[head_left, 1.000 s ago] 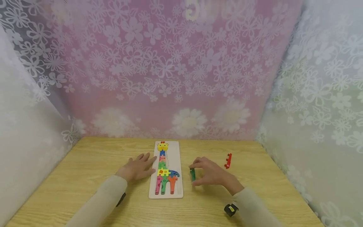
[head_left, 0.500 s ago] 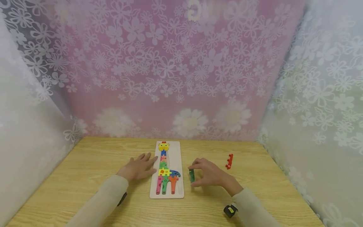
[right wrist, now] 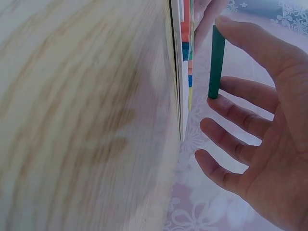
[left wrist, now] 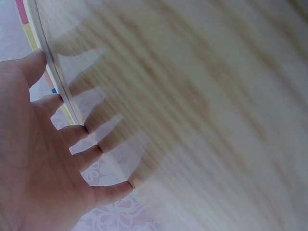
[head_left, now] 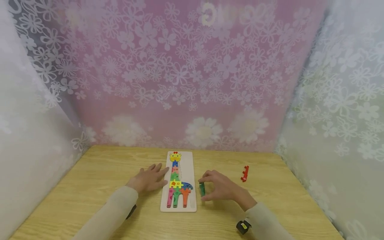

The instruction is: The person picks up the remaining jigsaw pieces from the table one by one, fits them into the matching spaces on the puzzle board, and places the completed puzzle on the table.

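Note:
A white puzzle board [head_left: 188, 166] lies on the table with a giraffe built of coloured pieces, from the yellow head [head_left: 175, 157] down to the pink, green and orange legs. A bare recess shows at its lower right. My left hand [head_left: 149, 178] rests along the board's left edge, fingers spread and fairly straight, the fingertips at the edge. Just right of the board, my right hand [head_left: 221, 186] pinches a green puzzle piece [right wrist: 216, 62] lengthwise between thumb and fingers. In the right wrist view the piece hangs above the table, and the other fingers curve loosely below it.
A red puzzle piece [head_left: 245, 173] with knobs lies on the wooden table [head_left: 105, 166], right of and beyond my right hand. Flower-patterned curtains [head_left: 198, 83] stand behind the table and along both sides.
My right hand has shifted slightly left with the green puzzle piece, closer to the board. My left hand keeps its place at the board's edge. The head view has drifted a little.

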The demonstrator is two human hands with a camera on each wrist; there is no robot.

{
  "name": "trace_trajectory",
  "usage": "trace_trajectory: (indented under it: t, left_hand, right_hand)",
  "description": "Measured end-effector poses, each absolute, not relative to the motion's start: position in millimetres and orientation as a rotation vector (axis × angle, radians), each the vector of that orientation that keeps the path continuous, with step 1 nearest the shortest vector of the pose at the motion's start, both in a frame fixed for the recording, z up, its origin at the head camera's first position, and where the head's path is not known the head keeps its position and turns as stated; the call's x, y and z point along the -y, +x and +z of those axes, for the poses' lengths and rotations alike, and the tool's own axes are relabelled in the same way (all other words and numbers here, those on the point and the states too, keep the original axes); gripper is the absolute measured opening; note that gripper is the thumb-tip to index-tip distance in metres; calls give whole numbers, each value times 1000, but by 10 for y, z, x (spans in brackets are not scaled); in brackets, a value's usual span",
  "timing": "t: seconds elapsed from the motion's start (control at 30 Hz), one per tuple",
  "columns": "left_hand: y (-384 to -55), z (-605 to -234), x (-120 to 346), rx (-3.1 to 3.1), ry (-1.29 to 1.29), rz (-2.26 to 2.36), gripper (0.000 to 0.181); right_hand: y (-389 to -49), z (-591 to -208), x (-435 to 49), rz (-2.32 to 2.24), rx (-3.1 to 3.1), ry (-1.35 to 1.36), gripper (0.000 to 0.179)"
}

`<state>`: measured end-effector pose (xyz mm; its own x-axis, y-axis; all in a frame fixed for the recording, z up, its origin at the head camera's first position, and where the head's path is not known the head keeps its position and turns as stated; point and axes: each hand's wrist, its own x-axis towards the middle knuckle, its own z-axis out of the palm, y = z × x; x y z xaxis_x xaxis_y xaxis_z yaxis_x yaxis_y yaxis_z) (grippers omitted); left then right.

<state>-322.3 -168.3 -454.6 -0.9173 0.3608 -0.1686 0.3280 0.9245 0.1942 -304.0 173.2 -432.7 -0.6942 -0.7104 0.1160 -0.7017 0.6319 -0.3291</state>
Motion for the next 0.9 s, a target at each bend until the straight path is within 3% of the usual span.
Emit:
trace_trajectory:
  t: [0.9]
  left_hand:
    - [-3192,-4537,1670,-2899,545,241,70]
  right_hand:
    - [-2983,-4403,-1475,-449,-2790,-1273,61]
